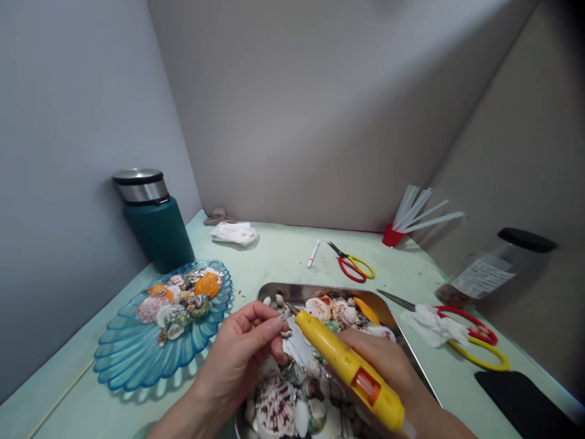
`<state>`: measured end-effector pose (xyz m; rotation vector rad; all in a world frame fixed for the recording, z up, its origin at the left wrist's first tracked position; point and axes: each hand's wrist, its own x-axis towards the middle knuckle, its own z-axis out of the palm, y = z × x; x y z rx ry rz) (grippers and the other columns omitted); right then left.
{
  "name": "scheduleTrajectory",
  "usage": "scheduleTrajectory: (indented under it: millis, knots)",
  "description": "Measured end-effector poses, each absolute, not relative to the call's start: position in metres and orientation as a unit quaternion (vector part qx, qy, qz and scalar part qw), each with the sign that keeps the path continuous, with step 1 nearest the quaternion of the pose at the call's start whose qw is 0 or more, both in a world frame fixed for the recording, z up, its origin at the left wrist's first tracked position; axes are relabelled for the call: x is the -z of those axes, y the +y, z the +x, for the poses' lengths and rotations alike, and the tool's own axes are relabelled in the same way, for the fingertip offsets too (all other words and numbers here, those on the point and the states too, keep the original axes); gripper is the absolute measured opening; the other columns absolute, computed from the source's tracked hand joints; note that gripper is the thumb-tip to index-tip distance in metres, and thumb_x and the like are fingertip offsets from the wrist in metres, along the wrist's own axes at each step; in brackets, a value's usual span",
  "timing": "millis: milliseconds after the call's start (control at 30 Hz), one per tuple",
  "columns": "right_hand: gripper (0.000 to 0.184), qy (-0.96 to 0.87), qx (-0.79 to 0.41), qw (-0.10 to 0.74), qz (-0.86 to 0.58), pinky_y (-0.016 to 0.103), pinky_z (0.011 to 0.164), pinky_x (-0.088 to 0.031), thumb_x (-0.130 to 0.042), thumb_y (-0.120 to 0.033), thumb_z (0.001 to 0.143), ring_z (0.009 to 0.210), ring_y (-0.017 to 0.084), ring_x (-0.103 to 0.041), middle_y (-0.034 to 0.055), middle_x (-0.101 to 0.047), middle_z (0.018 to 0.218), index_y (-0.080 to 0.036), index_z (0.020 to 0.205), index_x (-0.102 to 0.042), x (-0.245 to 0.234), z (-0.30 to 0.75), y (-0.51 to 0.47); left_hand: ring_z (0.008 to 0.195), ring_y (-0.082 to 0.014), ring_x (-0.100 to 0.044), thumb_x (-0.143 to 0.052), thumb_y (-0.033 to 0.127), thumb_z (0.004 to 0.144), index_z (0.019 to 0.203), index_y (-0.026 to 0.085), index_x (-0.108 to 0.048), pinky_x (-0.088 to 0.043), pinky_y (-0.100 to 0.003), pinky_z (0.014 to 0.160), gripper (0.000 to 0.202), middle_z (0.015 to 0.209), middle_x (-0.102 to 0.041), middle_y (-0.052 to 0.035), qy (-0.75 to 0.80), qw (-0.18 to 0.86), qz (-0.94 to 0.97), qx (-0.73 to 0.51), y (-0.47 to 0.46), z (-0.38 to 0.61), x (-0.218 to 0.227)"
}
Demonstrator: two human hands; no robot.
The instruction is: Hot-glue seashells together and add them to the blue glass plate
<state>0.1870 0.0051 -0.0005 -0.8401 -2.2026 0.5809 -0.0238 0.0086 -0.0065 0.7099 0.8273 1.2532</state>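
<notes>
A: What's being worked on?

B: Small pale piece (285, 316), identity too small to tell, above the far-left part of the steel tray (297, 291). Left hand (247, 341): narrow pinch, apparently holding that piece. Right hand (384, 360): wrapped round a yellow glue gun (326, 344), also over the tray, nozzle pointing at the left fingertips. Touching or just short of them? Can't tell.

A: How would you do this well?

B: My judgement: pinch by the very edge, fingertips out of the glue's path. Steady the nozzle, squeeze lightly, one small bead. Stay over the tray so drips miss the counter (274, 259).

A: And around it?

B: Inside the tray, mixed shells, a purple-streaked scallop (276, 405) at the near left. Left of the tray, a blue dish (137, 366) bearing a shell cluster (185, 302). Beyond the tray, red-and-yellow scissors (351, 268) and a slim white stick (313, 254).

A: Any writing?

B: Right of the tray, a dark-lidded jar with a white label (483, 277): printed lines, unreadable from here. The white stick has reddish marks, also illegible. No brand I can read anywhere.
</notes>
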Motion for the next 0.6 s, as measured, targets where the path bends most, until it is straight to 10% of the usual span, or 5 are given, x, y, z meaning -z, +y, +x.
scheduleTrajectory:
  millis: [600]
  knots:
    - [0.024, -0.842, -0.178, 0.405, -0.309, 0.024, 0.046, -0.049, -0.043, -0.038, 0.089, 0.054, 0.020, -0.064, 0.0042, -0.064, 0.065, -0.026, 0.100, -0.060, 0.017, 0.187, 0.009, 0.039, -0.0056, -0.054, -0.067, 0.013, 0.072, 0.073, 0.013, -0.058, -0.046, -0.017, 0.043, 0.009, 0.060, -0.069, -0.0019, 0.314, 0.700, 0.318, -0.557, 0.009, -0.024, 0.007]
